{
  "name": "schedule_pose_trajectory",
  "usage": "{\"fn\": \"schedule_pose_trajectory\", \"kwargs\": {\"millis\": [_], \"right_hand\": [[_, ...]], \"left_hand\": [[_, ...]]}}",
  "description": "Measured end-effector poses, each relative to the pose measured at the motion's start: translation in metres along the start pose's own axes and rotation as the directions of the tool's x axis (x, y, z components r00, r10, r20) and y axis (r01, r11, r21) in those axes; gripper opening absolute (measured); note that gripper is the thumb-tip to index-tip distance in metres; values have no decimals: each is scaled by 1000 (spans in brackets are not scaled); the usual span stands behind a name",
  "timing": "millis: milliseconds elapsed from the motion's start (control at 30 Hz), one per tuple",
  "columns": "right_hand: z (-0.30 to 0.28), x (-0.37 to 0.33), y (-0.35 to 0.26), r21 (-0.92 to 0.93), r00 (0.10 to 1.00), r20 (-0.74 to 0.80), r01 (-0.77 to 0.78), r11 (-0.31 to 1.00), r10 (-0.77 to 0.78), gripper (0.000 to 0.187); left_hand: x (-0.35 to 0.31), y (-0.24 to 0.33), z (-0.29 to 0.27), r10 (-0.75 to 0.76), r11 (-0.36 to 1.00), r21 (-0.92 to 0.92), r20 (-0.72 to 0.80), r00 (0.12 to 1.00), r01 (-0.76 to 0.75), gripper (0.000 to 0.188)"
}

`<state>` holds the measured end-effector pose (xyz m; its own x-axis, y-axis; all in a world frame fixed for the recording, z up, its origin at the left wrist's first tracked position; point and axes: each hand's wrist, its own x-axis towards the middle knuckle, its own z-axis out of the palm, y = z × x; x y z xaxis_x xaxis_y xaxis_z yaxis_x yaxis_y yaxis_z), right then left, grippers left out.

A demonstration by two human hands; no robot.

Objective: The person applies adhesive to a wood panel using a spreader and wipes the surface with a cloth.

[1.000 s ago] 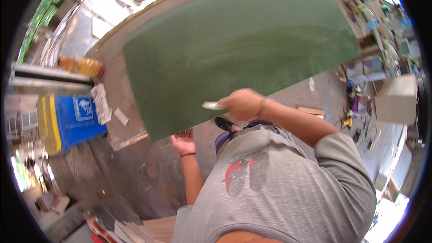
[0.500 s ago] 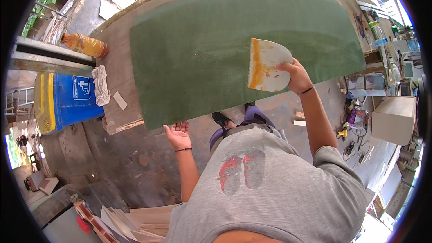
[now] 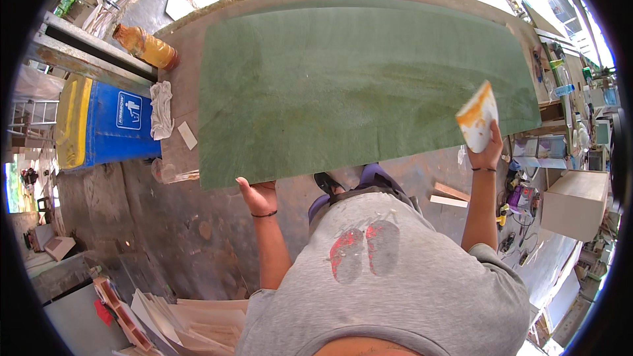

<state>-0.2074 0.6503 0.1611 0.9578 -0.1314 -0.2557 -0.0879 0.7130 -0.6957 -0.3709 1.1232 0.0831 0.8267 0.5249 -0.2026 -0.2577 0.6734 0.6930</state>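
Observation:
A large green sheet (image 3: 310, 92) lies across the workbench, its near edge overhanging. My left hand (image 3: 260, 198) is at the near left part of this edge, fingers tucked beneath and mostly hidden, thumb up at the rim. Beyond the near right edge, my right hand (image 3: 486, 153) grips a white, half-round spreader (image 3: 480, 125). Orange-yellow glue-like residue smears the spreader's straight edge, which is tilted up and to the left. The spreader overlaps the sheet's right part in view; whether it touches the surface I cannot tell.
On the bench's left stand an orange-brown bottle (image 3: 148, 47), a crumpled white cloth (image 3: 161, 109) and a small pale strip (image 3: 187, 136). A blue bin with yellow lid (image 3: 112, 118) is beside it. Power tools (image 3: 517, 204) and a pale box (image 3: 575, 204) are at right.
My right hand has moved right with the spreader, turning it more edge-on. My left hand's fingers have slipped under the sheet's edge. The view has shifted slightly.

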Motion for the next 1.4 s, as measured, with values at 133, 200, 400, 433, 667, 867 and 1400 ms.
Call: {"fn": "schedule_pose_trajectory", "kwargs": {"millis": [133, 200, 400, 433, 667, 867, 1400], "right_hand": [[-43, -13, -23, -1, 949, -276, 161, 987, -155, 41], [-60, -19, -20, -39, 926, -325, 191, 981, -193, 42], [-155, -48, -9, -48, 909, -403, 96, 994, -107, 45], [-169, -50, -8, -43, 879, -470, 69, 997, -81, 44], [-211, -26, -19, 55, 914, -398, -58, 997, 75, 51], [-221, 14, -62, 127, 965, -261, 24, 992, 10, 51], [-322, 53, -128, 295, 991, -124, 82, 952, -47, 51]], "left_hand": [[-1, -5, -5, -40, 999, -8, 22, 999, 41, 72], [-7, -9, -12, -58, 998, -26, -2, 998, 58, 72], [-34, -31, -21, -233, 960, -195, -171, 957, 199, 75], [-40, -36, -22, -228, 958, -215, -185, 956, 187, 75], [-72, -63, -32, -73, 941, -337, -142, 987, 21, 74], [-77, -45, 42, 232, 964, -97, -140, 962, -247, 77], [-217, -26, 150, 651, 759, 19, -51, 757, -651, 70]]}}
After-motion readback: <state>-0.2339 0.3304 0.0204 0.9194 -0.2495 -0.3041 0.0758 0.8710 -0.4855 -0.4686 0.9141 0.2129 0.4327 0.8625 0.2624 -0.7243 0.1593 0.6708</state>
